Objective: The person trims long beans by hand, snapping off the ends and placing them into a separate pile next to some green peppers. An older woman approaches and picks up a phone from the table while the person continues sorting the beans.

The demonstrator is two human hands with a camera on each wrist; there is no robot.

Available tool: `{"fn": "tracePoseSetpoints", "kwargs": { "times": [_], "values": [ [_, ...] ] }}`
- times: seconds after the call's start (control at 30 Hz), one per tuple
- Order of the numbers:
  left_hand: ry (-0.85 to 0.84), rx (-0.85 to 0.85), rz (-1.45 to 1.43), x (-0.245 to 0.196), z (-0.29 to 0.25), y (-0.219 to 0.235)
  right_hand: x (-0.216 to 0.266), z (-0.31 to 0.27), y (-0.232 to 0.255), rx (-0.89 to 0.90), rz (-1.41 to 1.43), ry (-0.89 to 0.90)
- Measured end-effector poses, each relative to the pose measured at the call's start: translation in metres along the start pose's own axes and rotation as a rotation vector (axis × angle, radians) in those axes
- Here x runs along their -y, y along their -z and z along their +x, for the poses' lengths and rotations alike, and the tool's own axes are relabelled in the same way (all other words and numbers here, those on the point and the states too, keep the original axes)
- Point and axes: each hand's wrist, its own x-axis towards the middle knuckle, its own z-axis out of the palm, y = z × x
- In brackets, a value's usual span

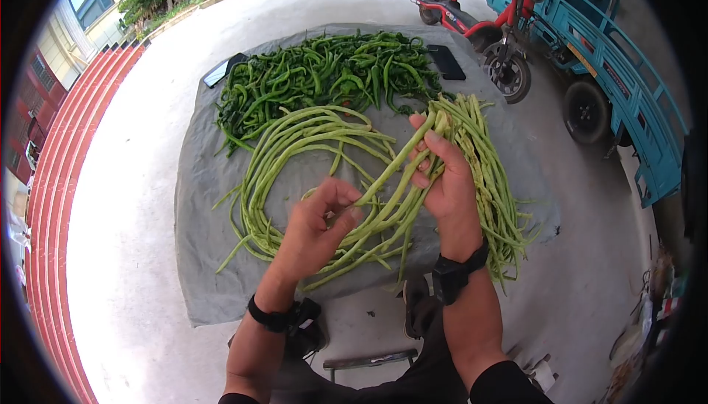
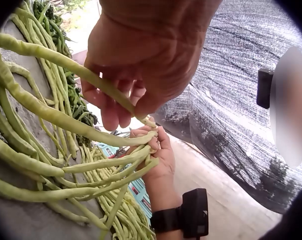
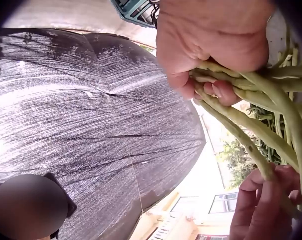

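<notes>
In the head view my right hand [image 1: 451, 175] grips a small bunch of long green beans [image 1: 394, 197] by their ends, and the beans trail down to the left. My left hand [image 1: 313, 231] is lower and to the left, pinching one long bean between thumb and fingers. From the right wrist, this bean [image 3: 246, 142] runs from the bunch down to the left fingers [image 3: 266, 200]. The left wrist view shows several bean ends gathered in the right hand [image 2: 158, 155]. More long beans [image 1: 258, 175] lie looped on the grey cloth [image 1: 203, 256].
A pile of long beans [image 1: 490, 183] lies right of my right hand. Behind it are heaped green peppers [image 1: 317, 72], with a phone [image 1: 225, 71] at the left and a dark phone [image 1: 446, 63] at the right. A red scooter [image 1: 479, 21] and blue cargo tricycle [image 1: 612, 72] stand beyond.
</notes>
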Motion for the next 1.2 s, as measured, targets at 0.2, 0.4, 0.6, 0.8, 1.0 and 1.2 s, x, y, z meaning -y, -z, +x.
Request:
{"fn": "tracePoseSetpoints", "kwargs": {
  "times": [0.2, 0.4, 0.6, 0.8, 1.0, 1.2],
  "values": [
    [0.042, -0.016, 0.173, -0.009, 0.000, 0.001, 0.000, -0.004, -0.005, 0.054, -0.016, 0.011],
    [0.019, -0.040, 0.228, -0.008, -0.001, 0.002, -0.005, -0.003, -0.005, 0.060, -0.015, 0.018],
    [0.001, -0.057, 0.219, -0.008, 0.000, -0.003, -0.008, -0.001, -0.007, 0.062, -0.066, 0.032],
    [-0.027, -0.034, 0.167, -0.024, 0.002, -0.012, -0.015, -0.003, -0.019, 0.046, -0.149, 0.049],
    [0.022, 0.001, 0.236, -0.026, 0.003, -0.022, -0.022, -0.004, -0.026, 0.017, -0.225, 0.126],
    [0.155, 0.086, 0.122, -0.014, 0.003, -0.025, -0.024, -0.001, -0.020, -0.032, -0.328, 0.156]
  ]
}}
